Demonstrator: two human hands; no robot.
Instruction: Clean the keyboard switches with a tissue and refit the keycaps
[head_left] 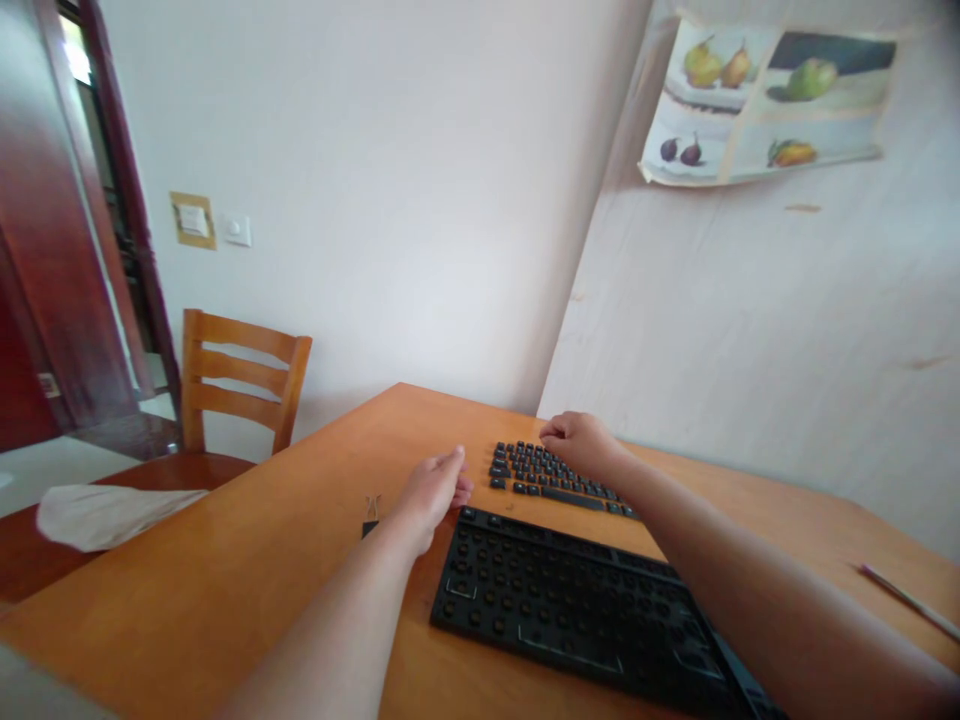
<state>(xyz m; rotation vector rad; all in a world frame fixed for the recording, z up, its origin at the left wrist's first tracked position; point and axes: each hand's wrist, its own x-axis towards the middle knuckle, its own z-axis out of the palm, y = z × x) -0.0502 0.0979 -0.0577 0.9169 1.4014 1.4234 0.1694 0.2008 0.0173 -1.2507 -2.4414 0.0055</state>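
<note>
A black keyboard base (570, 600) lies on the table with most of its key switches bare. Two keycaps appear to sit at its far left corner. Beyond it, loose black keycaps (525, 462) are laid out in rows, a long space bar (574, 498) among them. My left hand (435, 492) is beside the keyboard's far left corner, thumb raised and fingers apart, with nothing visible in it. My right hand (577, 440) is over the far side of the keycap rows. Its fingers are pinched together, and whatever is between them is hidden.
A binder clip (370, 525) lies left of my left forearm. A thin pen-like stick (907, 600) rests on the table's (300, 560) right side. At the left stands a wooden chair (244, 375) with a white cloth (112, 512) on its seat. Walls border the table's far side.
</note>
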